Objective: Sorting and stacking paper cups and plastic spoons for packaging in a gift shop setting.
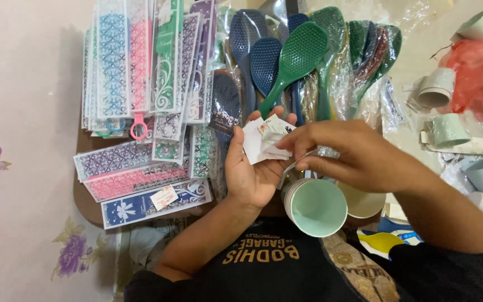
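- Head view looked straight down on the person's lap and a small brown desk (85, 204) crowded with goods.
- Left hand (250, 168) lay palm up, fingers curled loosely around a small stack of white paper labels (264, 140), holding them just above the lap.
- Right hand (353, 156) reached across from the right, thumb and forefinger pinched narrow on the edge of the top label; the other fingers were folded under.
- Labels looked small, rectangular, white with some faint print, slightly fanned and creased; several remained in the stack.
- Stack of pale green paper cups (315, 206) lay on its side just below both hands, mouth toward the camera; a cream cup (361, 202) sat beside it.
- Progress, as a judgement: one patterned flat packet (152, 201) near the desk's front already carried a label; most packets in the pile (141, 67) showed none, so much seemed left.
- Plastic rice spoons (297, 56), blue and green, in clear wrap, lay beyond the hands.
- Loose cups and a red plastic bag (479, 72) lay well apart on the right.
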